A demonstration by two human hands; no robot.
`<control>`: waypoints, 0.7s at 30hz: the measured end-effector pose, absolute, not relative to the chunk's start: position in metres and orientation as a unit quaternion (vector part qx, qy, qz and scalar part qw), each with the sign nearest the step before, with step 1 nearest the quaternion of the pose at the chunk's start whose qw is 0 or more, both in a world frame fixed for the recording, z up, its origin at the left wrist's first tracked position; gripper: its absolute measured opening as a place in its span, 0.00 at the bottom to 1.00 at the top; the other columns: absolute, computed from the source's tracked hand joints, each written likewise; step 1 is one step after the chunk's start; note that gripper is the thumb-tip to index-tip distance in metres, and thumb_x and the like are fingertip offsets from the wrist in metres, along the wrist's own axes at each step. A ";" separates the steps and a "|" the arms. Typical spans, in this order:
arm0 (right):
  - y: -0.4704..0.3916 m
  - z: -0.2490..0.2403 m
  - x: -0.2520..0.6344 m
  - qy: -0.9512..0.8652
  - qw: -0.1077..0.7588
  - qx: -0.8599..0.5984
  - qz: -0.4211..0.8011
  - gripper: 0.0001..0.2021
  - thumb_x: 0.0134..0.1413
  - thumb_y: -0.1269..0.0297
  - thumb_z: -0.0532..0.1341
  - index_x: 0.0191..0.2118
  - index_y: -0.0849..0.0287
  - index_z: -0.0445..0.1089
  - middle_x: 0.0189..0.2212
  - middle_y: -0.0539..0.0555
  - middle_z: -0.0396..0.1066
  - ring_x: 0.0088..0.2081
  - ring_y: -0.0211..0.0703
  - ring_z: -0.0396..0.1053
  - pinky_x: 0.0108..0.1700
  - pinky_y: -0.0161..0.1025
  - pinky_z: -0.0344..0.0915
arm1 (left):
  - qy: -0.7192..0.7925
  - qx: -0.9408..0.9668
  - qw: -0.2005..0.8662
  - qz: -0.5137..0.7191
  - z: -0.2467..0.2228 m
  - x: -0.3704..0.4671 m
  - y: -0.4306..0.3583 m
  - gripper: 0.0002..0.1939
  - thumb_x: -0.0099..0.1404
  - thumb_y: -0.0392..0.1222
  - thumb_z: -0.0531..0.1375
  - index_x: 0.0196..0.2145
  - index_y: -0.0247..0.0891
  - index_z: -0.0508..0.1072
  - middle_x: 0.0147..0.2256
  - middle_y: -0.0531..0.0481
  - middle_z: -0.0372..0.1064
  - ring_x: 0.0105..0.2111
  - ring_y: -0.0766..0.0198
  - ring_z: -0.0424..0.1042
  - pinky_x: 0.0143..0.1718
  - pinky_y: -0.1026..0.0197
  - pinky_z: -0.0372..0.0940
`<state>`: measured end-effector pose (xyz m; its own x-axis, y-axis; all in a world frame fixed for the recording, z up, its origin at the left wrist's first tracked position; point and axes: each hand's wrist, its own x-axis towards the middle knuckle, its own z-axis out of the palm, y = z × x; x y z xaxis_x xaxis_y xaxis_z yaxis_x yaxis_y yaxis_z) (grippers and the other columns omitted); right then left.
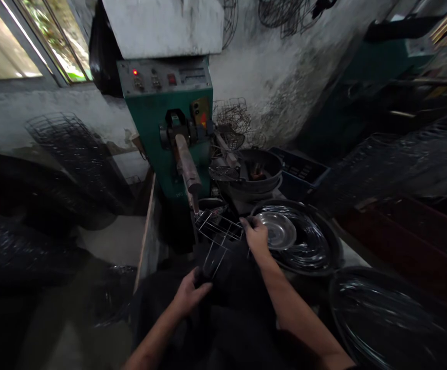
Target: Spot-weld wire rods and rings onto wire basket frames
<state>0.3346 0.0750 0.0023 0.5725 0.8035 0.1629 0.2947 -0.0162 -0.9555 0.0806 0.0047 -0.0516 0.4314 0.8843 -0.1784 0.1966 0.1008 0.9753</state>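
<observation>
Wire frame (pixel 223 237) before machine (pixel 146 115); bowl (pixel 279 231) in basin (pixel 338 246), right of frame; window (pixel 63 36) left of machine.

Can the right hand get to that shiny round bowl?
Probably yes: the bowl looks just beside the right hand, and nothing visible stands between them. But those fingers are on the wire frame, so they would likely have to let go first.

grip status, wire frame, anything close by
Right grip pinching wire frame; left grip at its near end; machine arm just beyond; metal bowl beside right grip.

Green machine (pixel 146 123) blocks ahead; basin (pixel 336 252) crowds right grip (pixel 257 236).
</observation>
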 end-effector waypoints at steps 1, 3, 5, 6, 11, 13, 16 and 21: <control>0.075 0.003 0.334 -0.406 0.571 -0.678 0.223 0.19 0.44 0.45 0.60 0.22 0.58 0.65 0.15 0.48 0.63 0.22 0.38 0.60 0.28 0.36 0.57 | 0.453 0.610 0.582 0.288 -0.049 0.079 0.007 0.16 0.56 0.48 0.63 0.38 0.35 0.70 0.37 0.45 0.73 0.38 0.58 0.71 0.42 0.58 0.66; 0.074 0.004 0.333 -0.403 0.571 -0.680 0.223 0.19 0.44 0.45 0.60 0.21 0.57 0.64 0.14 0.47 0.62 0.21 0.38 0.59 0.27 0.36 0.57 | 0.468 0.628 0.555 0.282 -0.043 0.074 0.013 0.16 0.57 0.48 0.62 0.39 0.35 0.70 0.36 0.46 0.73 0.37 0.58 0.71 0.40 0.58 0.67; 0.073 0.003 0.332 -0.402 0.571 -0.679 0.227 0.20 0.44 0.44 0.60 0.20 0.56 0.62 0.14 0.47 0.61 0.21 0.38 0.58 0.27 0.36 0.56 | 0.481 0.636 0.532 0.285 -0.038 0.068 0.019 0.18 0.56 0.49 0.63 0.41 0.35 0.69 0.36 0.46 0.73 0.36 0.58 0.72 0.40 0.58 0.67; 0.074 0.001 0.331 -0.400 0.571 -0.679 0.230 0.20 0.44 0.44 0.60 0.20 0.56 0.62 0.13 0.47 0.61 0.21 0.38 0.58 0.26 0.36 0.56 | 0.479 0.641 0.525 0.290 -0.036 0.065 0.021 0.18 0.56 0.49 0.63 0.41 0.35 0.69 0.36 0.46 0.73 0.36 0.59 0.72 0.40 0.59 0.67; 0.079 -0.001 0.334 -0.394 0.568 -0.685 0.230 0.20 0.42 0.43 0.61 0.20 0.57 0.63 0.14 0.47 0.61 0.22 0.39 0.58 0.27 0.37 0.56 | 0.461 0.655 0.514 0.309 -0.037 0.068 0.022 0.15 0.59 0.50 0.60 0.37 0.35 0.72 0.34 0.47 0.73 0.35 0.60 0.71 0.39 0.60 0.66; 0.078 0.002 0.342 -0.376 0.580 -0.692 0.208 0.21 0.42 0.42 0.60 0.21 0.58 0.65 0.16 0.48 0.63 0.23 0.39 0.59 0.29 0.37 0.58 | 0.471 0.635 0.512 0.335 -0.039 0.077 0.020 0.15 0.59 0.51 0.59 0.35 0.35 0.72 0.32 0.48 0.73 0.34 0.61 0.71 0.39 0.60 0.66; 0.061 0.007 0.357 -0.340 0.623 -0.693 0.121 0.21 0.45 0.43 0.60 0.26 0.60 0.69 0.22 0.51 0.69 0.27 0.42 0.63 0.34 0.39 0.61 | 0.483 0.606 0.499 0.388 -0.040 0.092 0.019 0.15 0.60 0.52 0.59 0.31 0.35 0.71 0.30 0.49 0.71 0.32 0.62 0.69 0.37 0.62 0.65; -0.004 -0.013 0.357 -0.449 0.525 -0.705 0.159 0.16 0.45 0.48 0.63 0.25 0.57 0.71 0.24 0.52 0.71 0.29 0.45 0.67 0.36 0.40 0.63 | 0.487 0.583 0.500 0.416 -0.029 0.106 0.033 0.13 0.58 0.50 0.60 0.28 0.35 0.70 0.26 0.52 0.67 0.29 0.65 0.66 0.33 0.64 0.63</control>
<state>0.3567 -0.0041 -0.0130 0.5451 0.8012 0.2468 0.4669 -0.0457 -0.8831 0.1061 0.0328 -0.0289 0.1792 0.9838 -0.0018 0.1522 -0.0259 0.9880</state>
